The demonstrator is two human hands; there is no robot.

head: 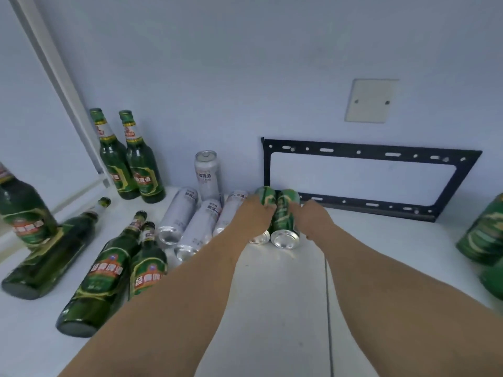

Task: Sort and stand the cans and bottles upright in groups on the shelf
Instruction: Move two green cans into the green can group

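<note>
Plain indoor room, perhaps a home, white shelf (272, 295), blank wall plate (370, 100), black mounting bracket (367, 153)

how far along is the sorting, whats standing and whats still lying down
Done: two bottles and one white can stand by the wall. In hand: left hand and right hand each grip a lying green can. Left: three white cans and three bottles still lie flat.

Shelf (283, 308): bare strip down the middle and right, open from the near edge to the green cans (283, 213). Left side: blocked by lying bottles (103, 270) and lying silver cans (196, 227). Back left: two standing bottles (130, 164), one standing silver can (207, 172). Back: black bracket (367, 180) against wall. Far right edge: more green cans (484, 232).
</note>
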